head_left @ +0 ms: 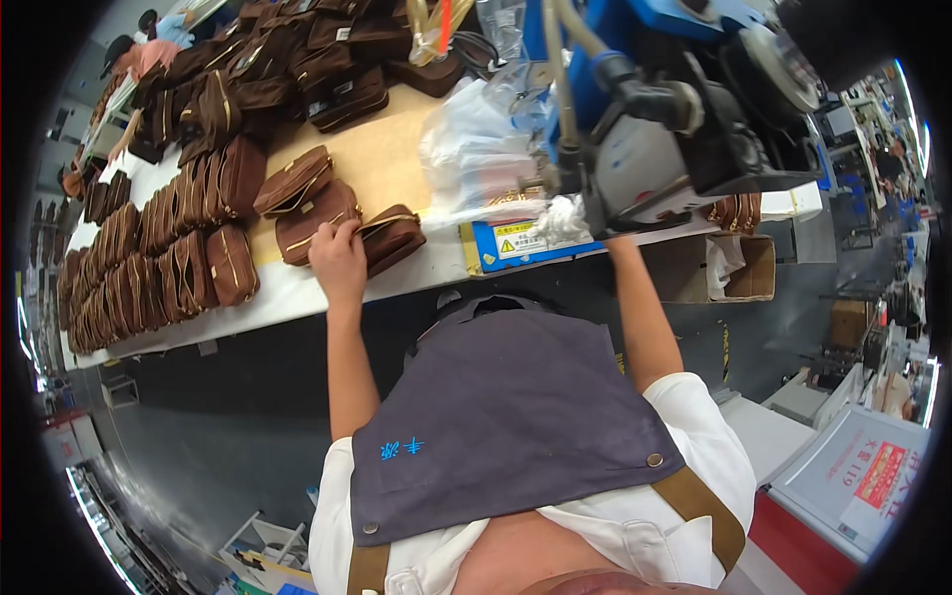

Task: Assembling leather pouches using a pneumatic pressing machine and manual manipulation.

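My left hand (pixel 338 256) is at the table's front edge, its fingers curled onto a brown zippered pouch (pixel 315 220). Another brown pouch (pixel 394 241), its gold-toned zipper gaping, lies just right of that hand. A third pouch (pixel 295 181) rests behind them, partly on the middle one. My right forearm (pixel 650 317) reaches up to the blue and black machine (pixel 645 178), whose body covers nearly all of my right hand (pixel 621 243). Its fingers and anything in them are hidden. A bunched white cloth (pixel 563 220) sits left of it on the machine.
Rows of brown pouches (pixel 164 248) stand upright on the left of the table, with a heap of brown bags (pixel 297 50) behind. Clear plastic bags (pixel 476 139) lie beside the machine. A cardboard box (pixel 749 270) is below right; people (pixel 149 55) work at far left.
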### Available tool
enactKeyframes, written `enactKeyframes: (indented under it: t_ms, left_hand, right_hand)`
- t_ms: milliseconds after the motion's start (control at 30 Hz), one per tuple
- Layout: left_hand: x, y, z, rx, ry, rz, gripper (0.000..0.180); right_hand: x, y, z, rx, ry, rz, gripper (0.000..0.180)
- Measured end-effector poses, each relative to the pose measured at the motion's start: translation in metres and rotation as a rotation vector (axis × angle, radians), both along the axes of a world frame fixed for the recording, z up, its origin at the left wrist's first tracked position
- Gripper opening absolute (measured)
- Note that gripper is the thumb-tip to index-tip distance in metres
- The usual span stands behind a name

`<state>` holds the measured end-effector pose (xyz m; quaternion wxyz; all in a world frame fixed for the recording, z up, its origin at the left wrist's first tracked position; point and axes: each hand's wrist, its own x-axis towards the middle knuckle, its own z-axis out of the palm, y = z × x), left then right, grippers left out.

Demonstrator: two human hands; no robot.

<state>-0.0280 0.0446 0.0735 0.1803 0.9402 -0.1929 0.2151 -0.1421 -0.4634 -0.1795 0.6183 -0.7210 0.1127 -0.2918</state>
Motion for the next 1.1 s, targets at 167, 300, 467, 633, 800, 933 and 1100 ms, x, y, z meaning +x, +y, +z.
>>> enactKeyframes:
  t_ms: [167, 300, 467, 633, 800, 933, 1100]
  left_hand:
    - [-0.014, -0.016, -0.018, -0.196, 0.088, 0.104, 0.023]
    - [-0.025, -0.023, -0.030, -0.159, 0.132, 0.014, 0.034]
    - [-0.036, -0.020, -0.027, -0.049, 0.209, 0.028, 0.046]
    - [-0.036, -0.020, -0.017, -0.022, 0.249, -0.019, 0.038]
    - [-0.025, -0.014, -0.002, -0.041, 0.285, -0.248, 0.025]
    - [-0.024, -0.016, 0.008, 0.051, 0.296, -0.337, 0.025]
    - [-0.033, -0.025, 0.006, 0.112, 0.324, -0.345, 0.033]
  right_hand:
    - [0.083, 0.131, 0.079, -0.711, 0.202, 0.461, 0.018]
    - [0.089, 0.161, 0.115, -0.636, 0.071, 0.268, 0.011]
    - [0.085, 0.158, 0.130, -0.805, 0.118, 0.246, 0.012]
    - [0.087, 0.156, 0.141, -0.942, 0.238, 0.284, 0.011]
    - [0.070, 0.141, 0.132, -0.461, 0.158, 0.178, 0.015]
    - [0.080, 0.118, 0.180, -0.251, 0.178, 0.208, 0.023]
    - [0.066, 0.072, 0.292, -0.062, 0.022, 0.229, 0.023]
